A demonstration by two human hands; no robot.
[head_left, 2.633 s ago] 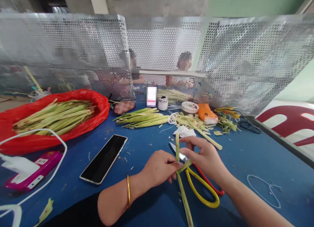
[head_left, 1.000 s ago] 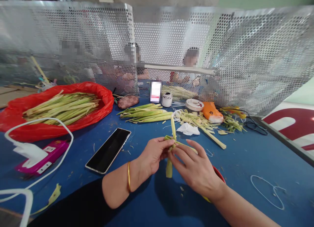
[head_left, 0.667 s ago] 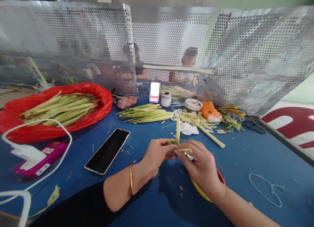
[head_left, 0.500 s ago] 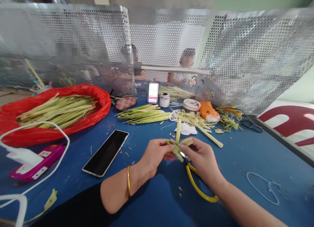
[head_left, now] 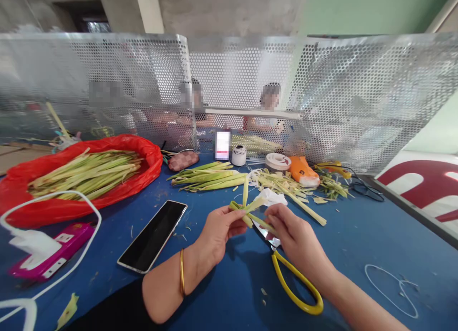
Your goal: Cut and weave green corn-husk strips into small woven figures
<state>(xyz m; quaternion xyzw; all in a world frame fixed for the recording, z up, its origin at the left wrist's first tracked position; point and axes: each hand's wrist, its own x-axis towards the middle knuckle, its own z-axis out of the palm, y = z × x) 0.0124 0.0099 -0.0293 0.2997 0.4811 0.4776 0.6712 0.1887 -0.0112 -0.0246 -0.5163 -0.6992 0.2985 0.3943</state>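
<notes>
My left hand (head_left: 219, 232) pinches a small folded piece of pale green leaf strips (head_left: 246, 213) between thumb and fingers. One strip stands upright from the fold and others stick out to the right. My right hand (head_left: 298, 238) is closed on the end of a strip that runs down and right from that fold. Partly under the right hand, a pair of scissors (head_left: 298, 287) with yellow handles lies on the blue table (head_left: 214, 302), its blades pointing up and left. A gold bangle (head_left: 182, 272) circles my left wrist.
At left are a red bag (head_left: 152, 164) of long leaves, a purple power strip (head_left: 67, 243) with white cable, and a phone (head_left: 153, 235). Farther back lie a leaf bundle (head_left: 211, 177), trimmed scraps (head_left: 286, 185), a tape roll (head_left: 278, 160), and an orange packet (head_left: 303, 171) before a perforated metal screen (head_left: 243, 59).
My right hand has moved slightly away from the left, drawing a strip out to the right. The fold stays in my left hand, and more of the scissors shows. The view has tilted up.
</notes>
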